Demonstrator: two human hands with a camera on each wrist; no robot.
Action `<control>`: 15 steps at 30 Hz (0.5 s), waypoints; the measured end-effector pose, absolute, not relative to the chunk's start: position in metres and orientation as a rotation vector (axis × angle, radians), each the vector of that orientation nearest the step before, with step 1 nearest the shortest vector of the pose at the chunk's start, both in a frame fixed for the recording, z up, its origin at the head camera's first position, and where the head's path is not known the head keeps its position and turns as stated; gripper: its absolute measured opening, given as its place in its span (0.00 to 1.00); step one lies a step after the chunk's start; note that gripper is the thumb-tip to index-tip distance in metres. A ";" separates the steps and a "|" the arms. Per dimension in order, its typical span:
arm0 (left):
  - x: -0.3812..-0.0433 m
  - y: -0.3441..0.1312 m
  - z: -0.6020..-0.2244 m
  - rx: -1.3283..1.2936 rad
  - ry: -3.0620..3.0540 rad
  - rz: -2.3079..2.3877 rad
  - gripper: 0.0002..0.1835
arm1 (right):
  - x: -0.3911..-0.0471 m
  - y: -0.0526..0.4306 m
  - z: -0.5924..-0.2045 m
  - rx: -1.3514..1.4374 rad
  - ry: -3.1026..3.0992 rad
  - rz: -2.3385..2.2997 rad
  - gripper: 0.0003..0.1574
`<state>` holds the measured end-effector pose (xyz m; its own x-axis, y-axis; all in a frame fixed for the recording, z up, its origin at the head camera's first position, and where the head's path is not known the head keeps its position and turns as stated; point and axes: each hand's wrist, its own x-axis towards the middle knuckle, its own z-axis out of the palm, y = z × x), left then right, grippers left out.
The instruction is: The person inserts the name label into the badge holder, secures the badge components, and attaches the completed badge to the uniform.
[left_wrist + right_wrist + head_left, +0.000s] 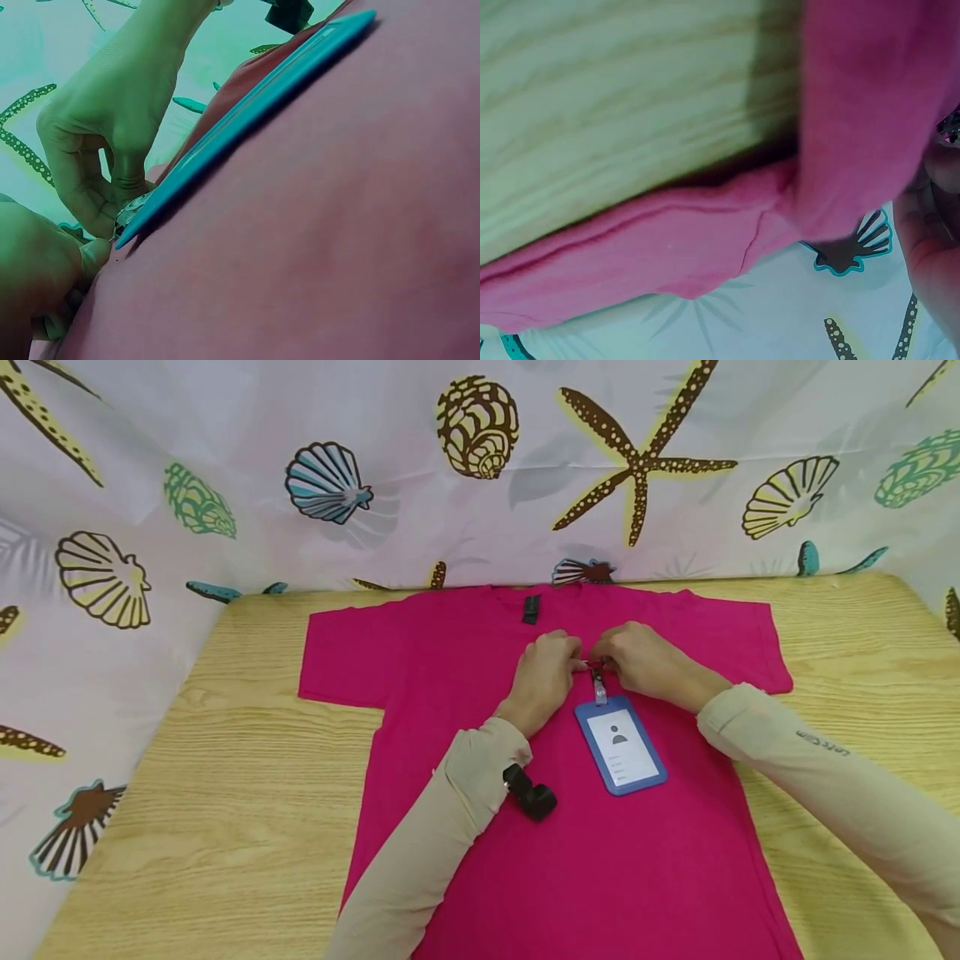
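Note:
A bright pink T-shirt (465, 693) lies flat with its collar at the far side. On its chest is a blue badge holder (621, 747) with a white card, tilted, its strap clip (599, 687) at the top. My right hand (648, 662) pinches the clip's metal top; in the left wrist view, that metal clip (132, 210) shows under its fingertips. Close beside it, my left hand (542, 675) has curled fingers pinching the shirt fabric at the clip's end; the exact grip is partly hidden. The right wrist view catches only the edge of the right hand (930, 247).
Under the shirt is a wood-grain table (277, 793). A white cloth with shells and starfish (420, 460) hangs along the table's back and left. A black strap (531, 793) sticks out from the left sleeve over the shirt. Near the collar is a black label (531, 609).

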<state>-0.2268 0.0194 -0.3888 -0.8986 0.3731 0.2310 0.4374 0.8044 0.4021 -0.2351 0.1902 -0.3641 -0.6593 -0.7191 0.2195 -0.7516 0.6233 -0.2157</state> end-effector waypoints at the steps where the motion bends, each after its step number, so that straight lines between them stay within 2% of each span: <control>1: -0.227 0.019 -0.389 -0.647 -2.844 -0.685 0.09 | -0.235 0.190 -0.364 1.242 -2.728 0.441 0.12; 9: -0.227 0.021 -0.388 -0.611 -2.875 -0.694 0.10 | -0.234 0.192 -0.369 1.221 -2.714 0.495 0.11; 15: -0.228 0.019 -0.386 -0.559 -2.911 -0.725 0.08 | -0.232 0.191 -0.369 1.082 -2.839 0.549 0.12</control>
<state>-0.2280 0.0195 -0.3858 -0.9289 0.3277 0.1722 0.3702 0.8203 0.4359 -0.2320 0.1909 -0.3690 -0.7531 -0.6342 0.1748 -0.6536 0.6913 -0.3080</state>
